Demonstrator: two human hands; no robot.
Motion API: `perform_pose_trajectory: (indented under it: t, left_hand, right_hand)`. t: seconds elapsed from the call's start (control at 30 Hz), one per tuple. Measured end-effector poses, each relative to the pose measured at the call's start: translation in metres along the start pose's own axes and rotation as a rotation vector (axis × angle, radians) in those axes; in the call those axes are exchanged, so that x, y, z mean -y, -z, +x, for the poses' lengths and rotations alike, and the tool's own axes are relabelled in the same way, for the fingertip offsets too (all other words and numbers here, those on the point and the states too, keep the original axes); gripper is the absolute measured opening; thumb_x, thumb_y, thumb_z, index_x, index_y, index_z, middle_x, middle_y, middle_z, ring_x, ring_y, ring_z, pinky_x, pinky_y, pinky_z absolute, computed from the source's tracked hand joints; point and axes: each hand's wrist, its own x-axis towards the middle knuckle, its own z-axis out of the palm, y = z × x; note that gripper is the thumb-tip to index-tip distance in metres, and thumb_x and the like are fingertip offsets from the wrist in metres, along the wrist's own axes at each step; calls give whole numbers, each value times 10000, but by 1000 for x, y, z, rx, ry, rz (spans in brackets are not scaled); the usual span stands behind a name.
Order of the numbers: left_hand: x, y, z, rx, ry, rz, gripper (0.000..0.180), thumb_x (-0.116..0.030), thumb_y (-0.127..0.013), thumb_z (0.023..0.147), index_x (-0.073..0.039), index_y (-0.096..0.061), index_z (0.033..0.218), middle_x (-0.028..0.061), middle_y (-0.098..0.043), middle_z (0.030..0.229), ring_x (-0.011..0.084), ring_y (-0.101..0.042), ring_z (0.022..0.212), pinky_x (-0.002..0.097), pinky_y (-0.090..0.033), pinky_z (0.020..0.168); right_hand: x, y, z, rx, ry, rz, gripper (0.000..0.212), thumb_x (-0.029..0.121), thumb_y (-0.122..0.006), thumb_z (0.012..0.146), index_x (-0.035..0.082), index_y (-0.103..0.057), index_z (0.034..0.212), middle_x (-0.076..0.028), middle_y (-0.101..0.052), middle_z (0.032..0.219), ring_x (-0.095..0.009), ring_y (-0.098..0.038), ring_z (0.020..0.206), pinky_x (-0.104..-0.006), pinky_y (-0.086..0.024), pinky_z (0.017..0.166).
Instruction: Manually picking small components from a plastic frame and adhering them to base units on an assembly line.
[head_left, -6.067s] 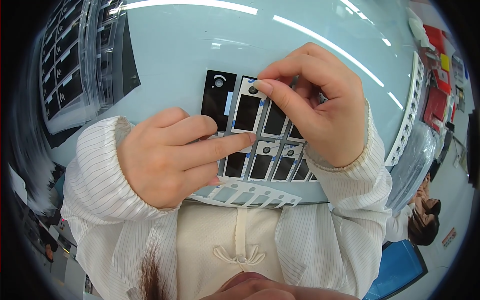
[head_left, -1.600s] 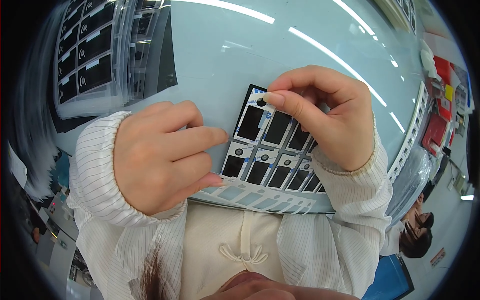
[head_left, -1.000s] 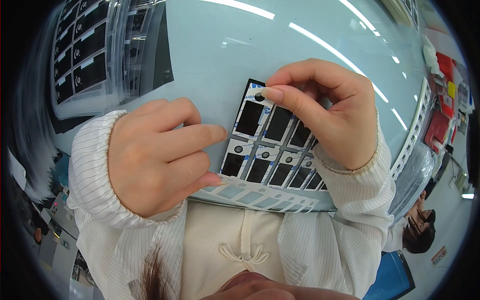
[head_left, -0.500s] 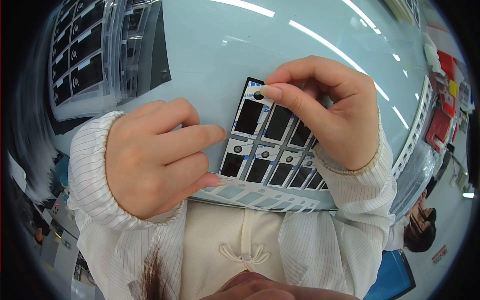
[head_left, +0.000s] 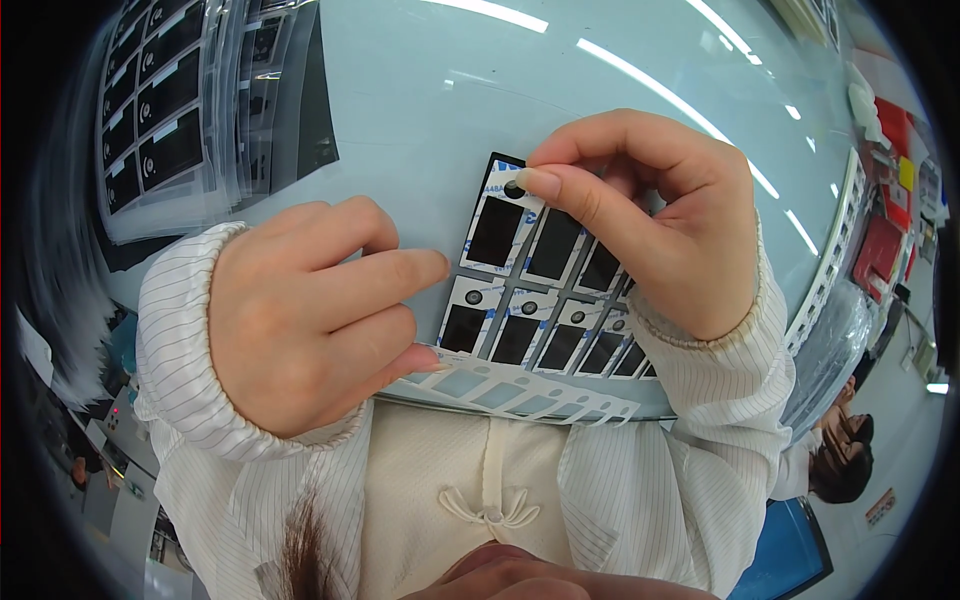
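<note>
A dark sheet with two rows of black rectangles lies on the table in front of me. Each rectangle sits in a white adhesive frame with blue print and a round hole. My right hand is over the sheet's upper part, thumb and index finger pinched at the first frame's top corner; whatever is between them is too small to make out. Left of the sheet is my left hand, index finger stretched to its edge, other fingers loosely bent. Its thumb rests at the end of a white cut-out strip along the table's near edge.
Clear plastic sheets with black pieces are stacked at the far left, with dark sheets beside them. Bundled clear plastic lies at the right, near red items. Another person is at the lower right.
The sheet has shifted very slightly to the left in view. Both hands keep practically the same pose, the right still pinching at the frame's corner.
</note>
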Motion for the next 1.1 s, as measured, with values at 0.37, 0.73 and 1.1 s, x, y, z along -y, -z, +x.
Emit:
perform_pose_trajectory:
  t: [0.37,0.73,1.1]
  left_hand:
    - [3,0,3,-8,-92,5,288,-191,-791,620,-25,-562,678,177,-692,1080,277,-565,729,351,-463,579]
    - [3,-6,-2,28,-115,44,278,-200,-753,599,-31,-536,642,183,-699,1184,264,-555,711,336,-474,565]
    - [4,-7,0,3,-128,50,278,-206,-746,610,-37,-527,635,173,-705,1176,250,-539,691,334,-457,541]
  right_hand:
    - [-2,0,-1,4,-3,-7,101,48,-754,882,3,-737,970,-10,-721,824,-7,-583,649,-143,-397,565]
    - [-3,-3,-2,-45,143,-92,78,44,-763,865,23,-732,933,10,-700,830,-1,-513,614,-154,-356,529]
    - [-8,-5,0,-94,243,-137,85,-10,-769,819,19,-731,890,-7,-645,861,-12,-458,565,-163,-338,503]
